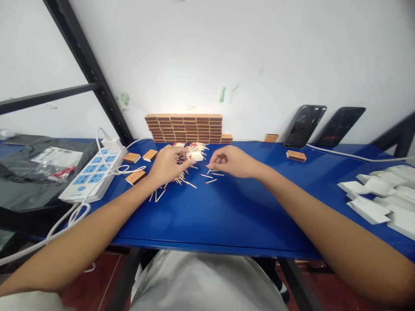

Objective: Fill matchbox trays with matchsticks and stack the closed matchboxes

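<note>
My left hand (171, 162) holds a small white matchbox tray (195, 156) between thumb and fingers, with red-tipped matches lying in it. Thumb and fingertips of my right hand (230, 161) are pinched together on a match (209, 171), just right of the tray. A few loose matches (210, 181) lie on the blue tabletop below the right fingertips. Under and around my left hand spreads a pile of matches (181, 177), partly hidden by the hand.
Behind the pile, stacked matchboxes (184, 128) stand against the wall. Orange matchbox sleeves (135, 177) lie left, beside a power strip (94, 172) with white cables. Two phones (304, 126) lean on the wall at right, near another matchbox (296, 156). White trays (369, 209) are heaped far right.
</note>
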A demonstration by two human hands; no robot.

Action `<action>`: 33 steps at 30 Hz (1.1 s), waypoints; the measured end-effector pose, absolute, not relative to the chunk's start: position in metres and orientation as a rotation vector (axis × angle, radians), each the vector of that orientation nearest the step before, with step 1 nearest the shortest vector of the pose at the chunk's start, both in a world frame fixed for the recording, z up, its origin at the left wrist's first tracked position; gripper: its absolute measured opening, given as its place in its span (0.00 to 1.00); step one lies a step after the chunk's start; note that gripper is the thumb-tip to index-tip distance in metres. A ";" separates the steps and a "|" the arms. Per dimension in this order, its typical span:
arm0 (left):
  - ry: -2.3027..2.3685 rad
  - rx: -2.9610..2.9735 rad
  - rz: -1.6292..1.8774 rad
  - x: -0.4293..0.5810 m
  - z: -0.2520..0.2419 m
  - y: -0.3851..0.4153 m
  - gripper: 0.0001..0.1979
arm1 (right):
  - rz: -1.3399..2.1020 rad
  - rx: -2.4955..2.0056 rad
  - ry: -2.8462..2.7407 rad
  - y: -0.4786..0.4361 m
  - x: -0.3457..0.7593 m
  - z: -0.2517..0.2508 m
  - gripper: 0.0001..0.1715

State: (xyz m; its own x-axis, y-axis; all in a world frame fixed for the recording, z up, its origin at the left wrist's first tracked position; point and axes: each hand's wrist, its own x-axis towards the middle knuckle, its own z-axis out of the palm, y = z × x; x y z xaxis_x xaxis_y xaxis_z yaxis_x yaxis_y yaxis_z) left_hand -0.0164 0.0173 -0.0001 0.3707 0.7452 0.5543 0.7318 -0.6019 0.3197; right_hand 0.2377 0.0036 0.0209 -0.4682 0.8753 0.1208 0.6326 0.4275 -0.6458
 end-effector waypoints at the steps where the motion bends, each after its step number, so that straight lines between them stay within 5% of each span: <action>1: 1.388 2.582 1.060 -0.016 0.000 0.017 0.14 | 0.769 -1.263 -2.267 0.004 0.238 0.021 0.15; 33: 1.361 2.584 1.081 -0.018 -0.004 0.020 0.16 | 0.919 -1.057 -2.570 -0.024 0.221 0.026 0.10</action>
